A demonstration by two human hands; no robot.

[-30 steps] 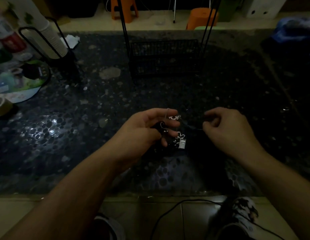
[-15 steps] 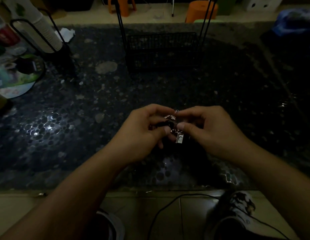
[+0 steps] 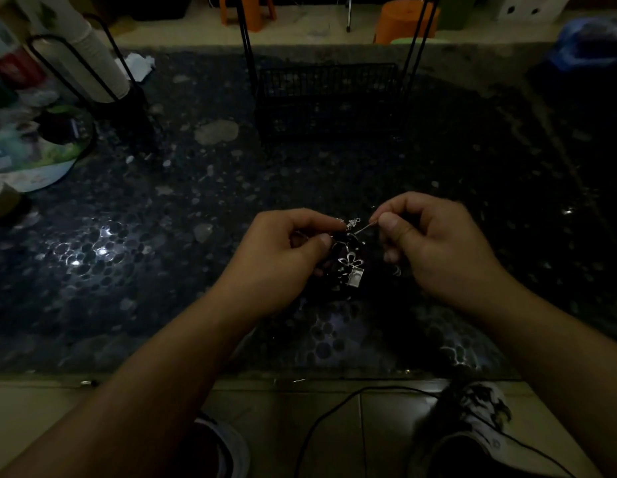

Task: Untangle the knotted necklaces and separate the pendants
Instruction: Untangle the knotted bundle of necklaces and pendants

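Both hands pinch the knotted necklaces (image 3: 348, 250) above the pebble-patterned table (image 3: 196, 270).

Left hand (image 3: 282, 257) grips the dark cord bundle; right hand (image 3: 434, 243) pinches 1 thin silver strand (image 3: 364, 229). Flower pendant (image 3: 350, 263) and square pendant (image 3: 356, 277) dangle between. Likely light, limp, snag-prone: hold near the knot, pull gently.

In front of me is a dark table (image 3: 334, 188) with a shiny top that has a pattern of round pebbles. On it, at the far middle, stands a black wire basket (image 3: 329, 98). At the far left stands a black wire holder (image 3: 103, 81) with a stack of paper cups (image 3: 93, 60), and near it lies a crumpled white paper (image 3: 138, 65). At the left edge lies a colourful round fan (image 3: 34, 150).
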